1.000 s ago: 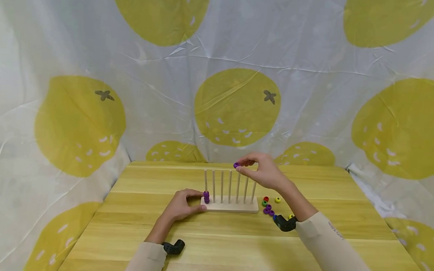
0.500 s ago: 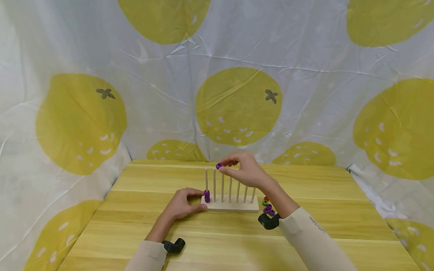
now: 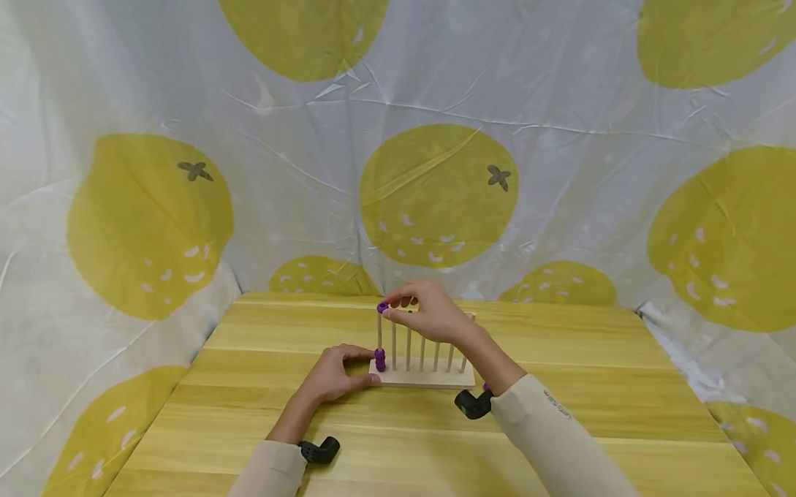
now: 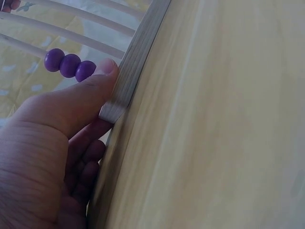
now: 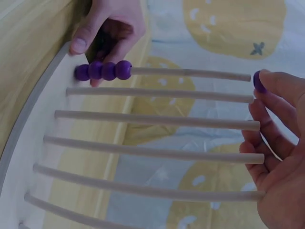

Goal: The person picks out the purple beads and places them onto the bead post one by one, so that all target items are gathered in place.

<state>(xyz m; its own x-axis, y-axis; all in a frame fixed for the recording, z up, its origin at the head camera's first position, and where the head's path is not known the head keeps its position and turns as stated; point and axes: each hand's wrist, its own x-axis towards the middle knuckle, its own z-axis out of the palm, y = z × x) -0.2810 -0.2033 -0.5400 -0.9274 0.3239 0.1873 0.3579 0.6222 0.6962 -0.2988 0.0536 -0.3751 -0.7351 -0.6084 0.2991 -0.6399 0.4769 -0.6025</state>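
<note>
A pale wooden peg rack [image 3: 426, 379] with a row of upright rods stands on the table. Its left end is held by my left hand [image 3: 333, 376], thumb at the front edge and fingers round the far side. Several purple beads [image 5: 102, 70] are stacked at the bottom of the leftmost rod [image 5: 190, 73]. My right hand [image 3: 430, 312] pinches another purple bead [image 3: 383, 307] between thumb and forefinger, at the tip of that rod. In the right wrist view this bead [image 5: 259, 82] sits just off the rod's end, a narrow gap between them. The other rods carry no beads.
The wooden table [image 3: 391, 453] spreads out around the rack. A bit of a purple bead [image 3: 487, 387] shows beside the right wrist, whose black wrist device [image 3: 473, 404] and sleeve cover that area. Behind the table hangs a lemon-print curtain [image 3: 295, 164].
My right hand has carried the pinched purple bead leftward along the rod tips to the leftmost rod. Its forearm now hides loose beads seen earlier at the right. The left hand stays put.
</note>
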